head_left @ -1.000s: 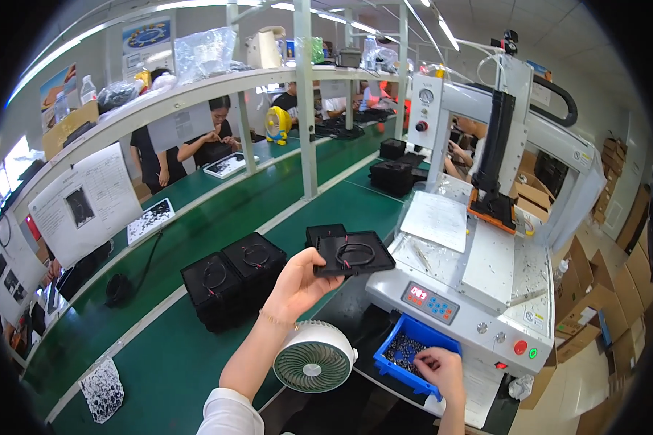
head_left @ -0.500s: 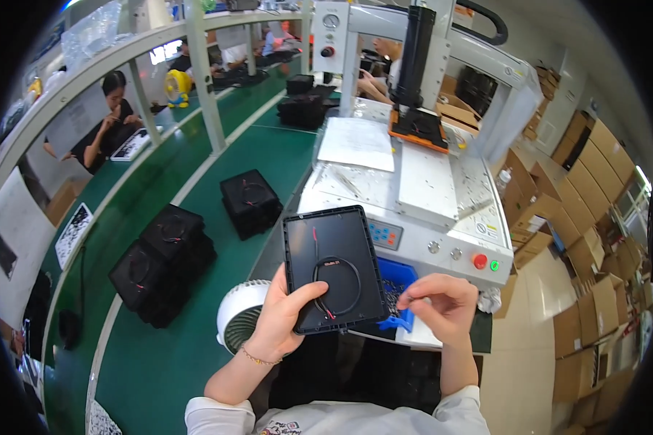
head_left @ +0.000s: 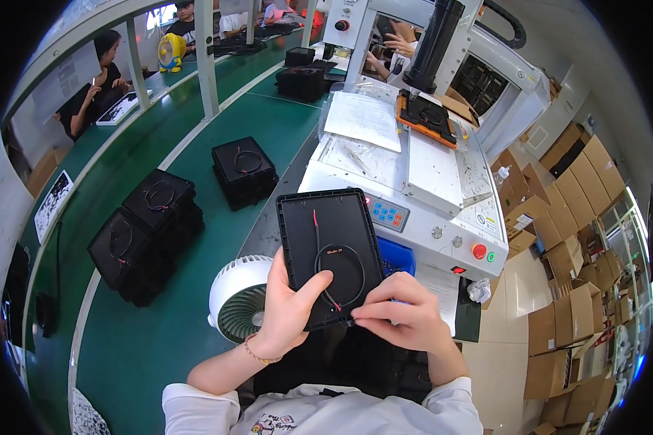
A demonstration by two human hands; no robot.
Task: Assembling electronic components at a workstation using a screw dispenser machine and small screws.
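A flat rectangular black plastic cover (head_left: 299,225) with a raised rim is in my left hand (head_left: 283,315). My left fingers go behind its lower left side, and the thumb presses on its inner face. A coiled black cable (head_left: 364,267) with red ends lies on that face, partly under the thumb. At the cover's lower right corner, my right hand (head_left: 408,313) has thumb and forefinger pinched together against the rim. Whatever is between those fingertips is too small to make out. The blue bin (head_left: 397,259) is partly hidden behind the cover and my right hand.
A white benchtop machine (head_left: 432,190) stands ahead, with an orange fixture (head_left: 442,135) under its black head. Stacks of black covers (head_left: 152,210) sit on the green bench (head_left: 174,283) at left. A white fan (head_left: 232,293) is beside my left wrist. Cardboard boxes (head_left: 569,312) line the right.
My right hand has moved left from beside the blue bin to the cover's lower right corner. My left hand keeps its hold on the cover. The whole view has shifted slightly.
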